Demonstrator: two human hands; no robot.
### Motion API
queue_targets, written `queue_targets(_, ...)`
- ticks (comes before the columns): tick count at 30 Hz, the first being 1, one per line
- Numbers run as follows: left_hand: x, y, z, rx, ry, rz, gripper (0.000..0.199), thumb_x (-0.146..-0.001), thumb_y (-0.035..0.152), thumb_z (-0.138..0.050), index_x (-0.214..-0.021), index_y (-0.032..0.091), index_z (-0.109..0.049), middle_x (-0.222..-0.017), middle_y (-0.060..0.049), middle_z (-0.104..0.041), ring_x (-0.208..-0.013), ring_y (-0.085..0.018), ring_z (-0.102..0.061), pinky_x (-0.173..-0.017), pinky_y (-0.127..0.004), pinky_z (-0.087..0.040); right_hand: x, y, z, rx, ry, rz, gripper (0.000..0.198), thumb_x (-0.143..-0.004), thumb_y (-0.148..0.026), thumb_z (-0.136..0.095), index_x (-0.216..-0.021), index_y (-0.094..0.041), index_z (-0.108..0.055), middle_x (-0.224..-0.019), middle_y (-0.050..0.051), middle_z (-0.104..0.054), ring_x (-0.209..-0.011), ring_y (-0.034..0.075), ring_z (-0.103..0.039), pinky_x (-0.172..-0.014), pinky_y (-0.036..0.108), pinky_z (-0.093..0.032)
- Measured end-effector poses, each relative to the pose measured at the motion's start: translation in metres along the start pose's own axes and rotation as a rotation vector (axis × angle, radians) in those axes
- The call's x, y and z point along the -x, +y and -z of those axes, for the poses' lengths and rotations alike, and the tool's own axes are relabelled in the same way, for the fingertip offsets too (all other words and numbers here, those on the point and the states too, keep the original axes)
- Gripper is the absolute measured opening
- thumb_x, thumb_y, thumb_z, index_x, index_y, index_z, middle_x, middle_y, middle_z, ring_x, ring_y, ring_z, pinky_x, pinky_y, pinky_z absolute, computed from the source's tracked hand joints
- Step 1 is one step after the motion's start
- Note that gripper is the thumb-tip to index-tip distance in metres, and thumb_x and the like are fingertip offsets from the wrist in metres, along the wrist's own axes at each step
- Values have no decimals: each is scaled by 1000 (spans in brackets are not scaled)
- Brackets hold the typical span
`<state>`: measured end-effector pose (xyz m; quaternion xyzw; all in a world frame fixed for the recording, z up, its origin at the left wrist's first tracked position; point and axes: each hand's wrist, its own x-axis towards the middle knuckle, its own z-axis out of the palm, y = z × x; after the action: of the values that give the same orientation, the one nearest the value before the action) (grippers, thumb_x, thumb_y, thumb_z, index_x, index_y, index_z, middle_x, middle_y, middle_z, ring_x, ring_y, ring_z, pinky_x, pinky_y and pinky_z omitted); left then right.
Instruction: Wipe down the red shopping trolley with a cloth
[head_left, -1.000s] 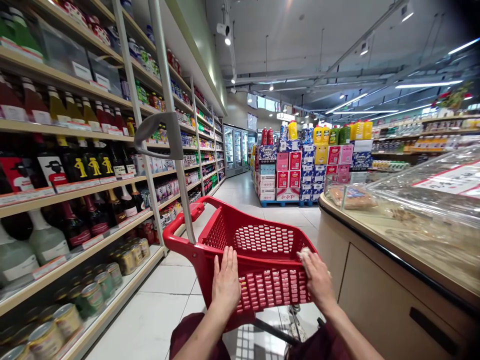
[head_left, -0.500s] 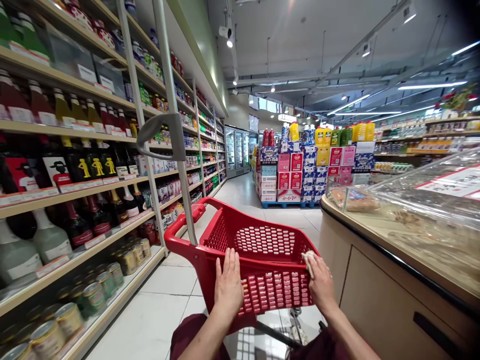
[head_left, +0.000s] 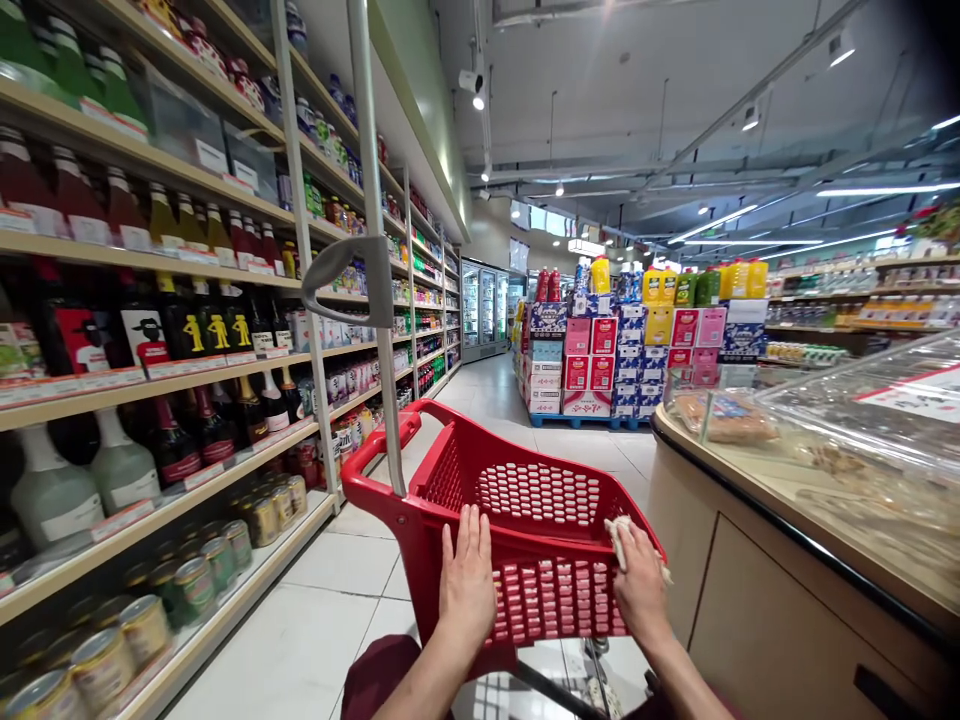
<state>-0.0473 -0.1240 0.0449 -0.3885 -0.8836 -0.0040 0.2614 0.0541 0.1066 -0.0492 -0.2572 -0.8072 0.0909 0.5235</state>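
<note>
A red shopping basket (head_left: 517, 500) on wheels is seen in a store aisle, low in the middle of the view. The left hand (head_left: 466, 580) is laid flat on its near wall, fingers straight and pressed together. The right hand (head_left: 640, 585) is rested on the near right corner, its fingers curled over a pale cloth (head_left: 619, 530) that is held against the rim. Shelves of bottles (head_left: 187, 330) are ranged to the left, a glass-topped counter (head_left: 810, 480) just beside the basket on the right.
</note>
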Motion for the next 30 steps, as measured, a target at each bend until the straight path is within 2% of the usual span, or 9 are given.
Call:
queue_targets(5, 1, 0, -4, 13, 20, 3, 67, -69, 14, -41, -134, 10, -26, -142, -12, -24, -133, -24, -6, -105, -47, -17, 8, -69, -16, -136, -142, 283, 67, -68, 3, -27, -129, -20, -39, -134, 7, -39, -127, 21, -30, -100, 46, -32)
queue_targets(7, 1, -1, -5, 17, 22, -10, 66, -70, 15, -40, -134, 10, -25, -142, -12, -24, -133, -24, -6, -105, -47, -16, 9, -74, -15, -168, -167, 353, 70, -66, 4, -27, -130, -22, -37, -136, 5, -37, -127, 20, -29, -100, 45, -32)
queue_targets(13, 3, 2, -4, 33, 30, -3, 69, -67, 13, -42, -134, 10, -25, -142, -12, -22, -133, -24, -6, -105, -48, -16, 4, -22, -3, -39, -26, 80, 60, -70, 0, -28, -126, -15, -42, -130, 11, -43, -125, 24, -32, -100, 50, -29)
queue_targets(15, 3, 3, -2, 38, 34, 11, 68, -67, 14, -42, -134, 10, -26, -143, -12, -21, -133, -24, -8, -105, -48, -16, 5, -39, -8, -54, -55, 112, 60, -69, 0, -28, -125, -13, -44, -130, 12, -44, -124, 24, -33, -100, 49, -30)
queue_targets(19, 3, 0, 1, 38, 9, -5, 64, -71, 16, -40, -133, 10, -27, -143, -12, -21, -132, -24, -12, -105, -48, -16, 10, -94, -23, -185, -181, 347, 66, -68, 3, -28, -129, -20, -38, -135, 6, -38, -128, 20, -27, -101, 46, -30)
queue_targets(22, 4, -2, 2, 36, 1, -14, 64, -71, 15, -40, -133, 10, -27, -143, -12, -21, -133, -24, -10, -105, -48, -16, 8, -80, -20, -193, -159, 344, 68, -68, 4, -26, -130, -22, -37, -135, 6, -38, -127, 19, -28, -101, 45, -30)
queue_targets(26, 4, 1, 0, 48, 6, -6, 67, -69, 15, -42, -133, 9, -27, -143, -13, -20, -132, -25, -11, -105, -48, -16, 2, -36, -10, -73, -23, 125, 61, -70, 1, -27, -126, -15, -42, -130, 11, -43, -126, 23, -31, -101, 49, -29)
queue_targets(28, 3, 3, 0, 51, 13, 6, 67, -68, 15, -43, -133, 8, -26, -143, -14, -20, -132, -25, -12, -105, -48, -16, 2, -49, -13, -75, -24, 124, 61, -70, 1, -27, -127, -15, -42, -130, 11, -43, -125, 23, -31, -100, 49, -30)
queue_targets(30, 3, 3, 0, 41, 16, 5, 66, -69, 16, -42, -133, 8, -27, -142, -14, -21, -132, -25, -12, -105, -48, -16, 5, -83, -20, -144, -92, 227, 64, -70, 3, -26, -128, -18, -40, -133, 9, -40, -126, 21, -30, -100, 47, -31)
